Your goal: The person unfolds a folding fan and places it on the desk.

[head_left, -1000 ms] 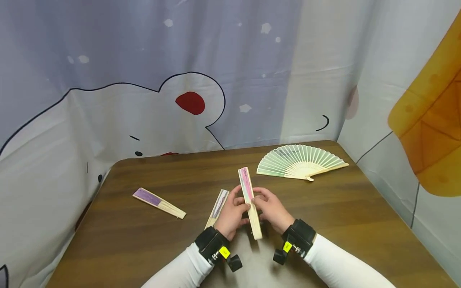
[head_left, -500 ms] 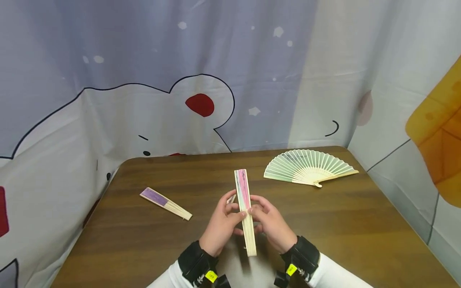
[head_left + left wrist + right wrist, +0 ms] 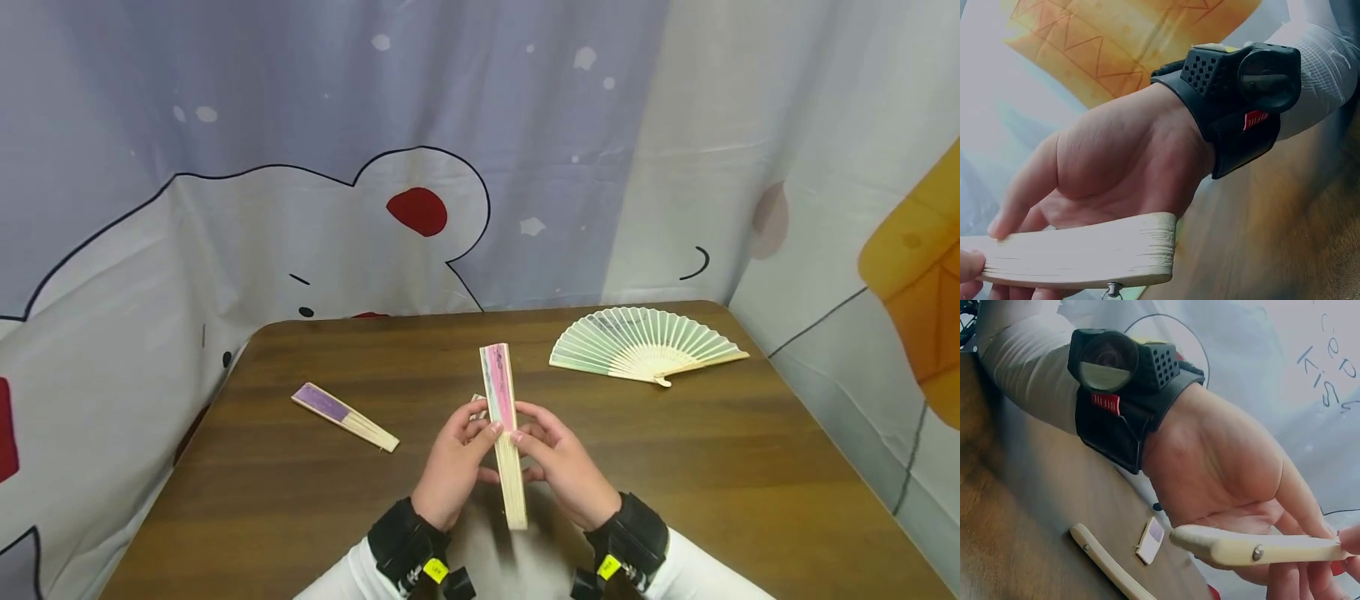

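Observation:
A folded fan with pink and pale blue cloth [image 3: 498, 387] and light bamboo ribs stands tilted above the table, cloth end away from the person. My left hand [image 3: 444, 471] pinches its left edge, thumb in front. From the other side my right hand [image 3: 572, 471] pinches it likewise. In the left wrist view the stacked ribs [image 3: 1085, 250] show, with a metal ring [image 3: 1112, 290] at the pivot. The right wrist view shows the pivot rivet [image 3: 1258, 552] on the fan's outer rib. Behind my left hand another folded fan [image 3: 477, 408] is mostly hidden.
A folded fan with purple cloth [image 3: 345, 417] lies on the left of the wooden table [image 3: 337, 500]. Spread out at the back right is a green fan [image 3: 645, 346]. A printed curtain [image 3: 315, 242] hangs behind and beside the table.
Both hands and the pink fan have shifted left over the table, and the left hand now covers most of the fan behind it. The head view has turned slightly. The grip stays alike.

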The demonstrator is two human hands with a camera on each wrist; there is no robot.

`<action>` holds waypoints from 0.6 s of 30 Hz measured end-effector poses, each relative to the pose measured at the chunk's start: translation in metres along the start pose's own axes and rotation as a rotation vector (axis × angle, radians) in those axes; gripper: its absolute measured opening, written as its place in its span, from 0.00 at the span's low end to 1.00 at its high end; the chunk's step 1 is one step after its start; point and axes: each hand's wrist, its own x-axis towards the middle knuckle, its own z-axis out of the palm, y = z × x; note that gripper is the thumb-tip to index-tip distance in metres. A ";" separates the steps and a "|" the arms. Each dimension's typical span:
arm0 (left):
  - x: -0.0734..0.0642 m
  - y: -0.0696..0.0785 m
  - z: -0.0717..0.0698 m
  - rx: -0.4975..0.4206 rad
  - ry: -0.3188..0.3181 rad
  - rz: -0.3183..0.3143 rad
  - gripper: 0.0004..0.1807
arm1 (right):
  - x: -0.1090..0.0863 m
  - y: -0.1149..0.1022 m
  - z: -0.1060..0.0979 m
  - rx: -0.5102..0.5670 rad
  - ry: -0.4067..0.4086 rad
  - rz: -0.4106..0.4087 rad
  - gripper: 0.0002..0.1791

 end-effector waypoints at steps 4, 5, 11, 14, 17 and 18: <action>0.002 -0.002 -0.001 -0.028 -0.006 -0.001 0.29 | -0.001 -0.001 -0.001 0.017 -0.026 0.009 0.27; 0.003 -0.003 -0.002 -0.035 -0.008 0.002 0.29 | 0.000 -0.001 -0.002 0.034 -0.037 0.016 0.26; 0.007 -0.007 -0.003 -0.066 -0.028 0.005 0.29 | 0.002 0.001 -0.007 0.178 -0.141 0.062 0.07; 0.008 -0.008 -0.004 -0.073 -0.039 0.000 0.29 | 0.003 0.001 -0.009 0.212 -0.178 0.075 0.03; 0.009 -0.008 -0.005 -0.074 -0.032 0.002 0.29 | 0.004 0.001 -0.011 0.213 -0.184 0.070 0.03; 0.010 -0.008 -0.005 -0.069 -0.026 0.007 0.29 | 0.004 0.000 -0.012 0.202 -0.184 0.061 0.04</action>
